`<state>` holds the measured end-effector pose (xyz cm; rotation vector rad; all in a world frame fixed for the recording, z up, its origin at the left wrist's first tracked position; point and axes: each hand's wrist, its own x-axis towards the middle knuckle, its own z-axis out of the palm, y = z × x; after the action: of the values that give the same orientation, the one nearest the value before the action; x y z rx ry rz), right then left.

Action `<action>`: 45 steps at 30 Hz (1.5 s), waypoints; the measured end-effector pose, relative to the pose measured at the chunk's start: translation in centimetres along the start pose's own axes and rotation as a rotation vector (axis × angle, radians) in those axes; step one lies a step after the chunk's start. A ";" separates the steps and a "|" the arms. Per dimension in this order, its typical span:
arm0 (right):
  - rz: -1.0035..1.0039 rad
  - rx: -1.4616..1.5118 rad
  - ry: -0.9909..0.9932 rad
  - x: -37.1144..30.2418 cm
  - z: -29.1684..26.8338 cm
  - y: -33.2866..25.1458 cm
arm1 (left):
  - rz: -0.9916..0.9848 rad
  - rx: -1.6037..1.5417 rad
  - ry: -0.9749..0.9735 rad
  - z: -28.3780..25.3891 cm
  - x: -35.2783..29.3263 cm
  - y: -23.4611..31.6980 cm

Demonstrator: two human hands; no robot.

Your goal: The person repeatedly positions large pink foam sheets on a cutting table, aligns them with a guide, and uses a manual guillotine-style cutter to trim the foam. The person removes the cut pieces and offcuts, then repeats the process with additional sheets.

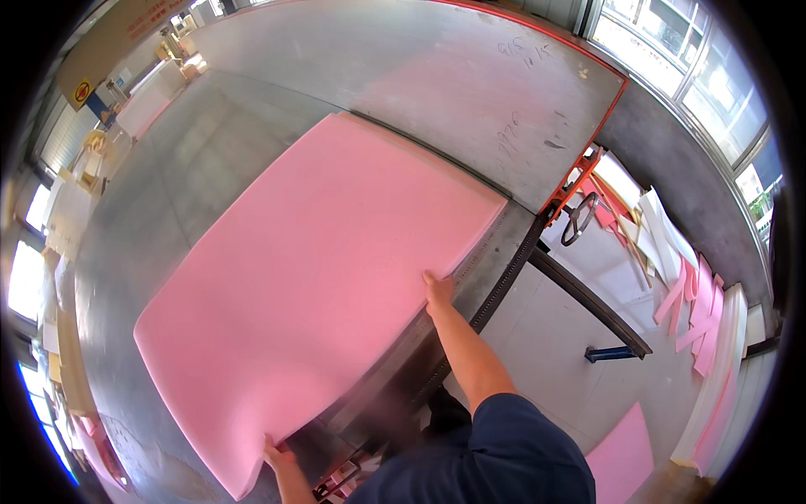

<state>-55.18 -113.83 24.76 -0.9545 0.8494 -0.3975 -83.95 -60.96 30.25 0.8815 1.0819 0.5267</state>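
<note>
A large pink foam sheet point(319, 269) lies on a grey metal table point(126, 277). Its near left corner bends up and droops past the table's near edge. My left hand point(279, 458) grips the near edge close to that corner, thumb on top and fingers hidden underneath. Farther along the same edge, toward the right corner, my right hand point(437, 292) holds on in the same way. The far edge of the foam lies along the foot of a broad grey metal panel point(420, 76) with a red rim.
A dark handwheel point(579, 220) sits at the panel's right end. Beyond it, pink and white foam offcuts point(672, 260) are piled along the wall. A dark rail point(588, 302) with a blue foot juts over the floor. One pink piece point(623, 458) lies near my right side.
</note>
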 end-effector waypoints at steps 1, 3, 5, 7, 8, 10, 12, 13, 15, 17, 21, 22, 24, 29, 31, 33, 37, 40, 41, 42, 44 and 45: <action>0.002 -0.022 0.039 0.4 -0.2 -0.2 | 0.025 0.017 -0.006 1.0 -0.6 0.7; 0.014 -0.030 -0.015 0.7 -1.1 -0.4 | 0.071 0.062 -0.019 2.4 -2.6 3.9; 0.020 -0.012 -0.045 0.9 -0.9 -0.6 | 0.045 0.031 -0.071 1.4 -3.6 4.1; 0.022 0.026 -0.033 1.1 -0.6 -0.7 | -0.020 -0.027 -0.015 0.5 -2.6 1.6; 0.019 0.023 -0.046 0.9 -0.7 -0.6 | -0.003 0.045 0.035 0.6 -2.9 0.7; 0.021 0.007 -0.084 0.4 -0.5 -0.8 | 0.009 0.042 -0.011 -0.7 -1.2 -0.1; -0.002 0.012 -0.059 1.6 -1.2 -0.5 | -0.006 0.070 -0.034 -0.2 -0.5 -0.4; -0.013 0.015 -0.047 2.0 -1.6 -0.3 | -0.003 0.055 -0.044 -0.3 -0.5 -0.3; -0.023 -0.016 -0.022 1.6 -1.1 -0.8 | 0.008 0.016 -0.055 0.2 -2.1 1.0; 0.001 -0.048 -0.023 1.2 -1.5 -1.4 | 0.047 0.012 -0.153 1.0 -5.6 4.1; 0.040 0.013 -0.063 1.7 -0.9 -2.3 | 0.032 0.099 0.008 -0.3 -5.6 0.1; 0.035 0.045 -0.051 1.3 -1.1 -2.2 | -0.067 0.050 0.015 -1.5 -3.4 -1.9; 0.052 -0.021 -0.010 1.2 -1.0 -1.7 | -0.111 0.023 0.027 -1.4 -1.9 -3.3; -0.019 -0.009 -0.044 3.7 -2.2 -0.3 | -0.072 -0.014 0.028 1.1 -3.8 -1.8; -0.040 -0.046 -0.042 3.2 -2.7 -0.6 | -0.017 -0.004 0.009 1.6 -6.6 1.6; 0.035 0.005 -0.079 1.4 -1.2 -2.5 | 0.045 -0.021 -0.006 1.4 -7.3 2.6; 0.051 0.016 -0.039 2.0 -2.1 -2.8 | -0.028 -0.030 -0.035 0.5 -5.3 -1.3; 0.008 -0.034 -0.019 2.3 -1.6 -0.9 | -0.085 -0.047 0.024 -0.6 -1.5 -4.1; -0.011 -0.066 -0.017 2.1 -1.4 -0.8 | -0.115 -0.054 0.041 -0.7 -1.3 -4.0; -0.025 -0.040 -0.042 1.9 -1.3 -0.8 | -0.144 -0.063 0.058 -0.9 -1.1 -3.8; -0.060 0.017 -0.081 1.8 -1.6 -1.2 | -0.073 -0.072 0.046 -0.4 -2.8 -3.5; -0.064 -0.009 -0.079 2.0 -1.8 -1.6 | -0.045 -0.071 0.036 0.5 -4.3 -2.4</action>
<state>-55.29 -116.95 24.61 -1.0009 0.7511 -0.4082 -85.31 -65.70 30.63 0.7868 1.1068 0.5421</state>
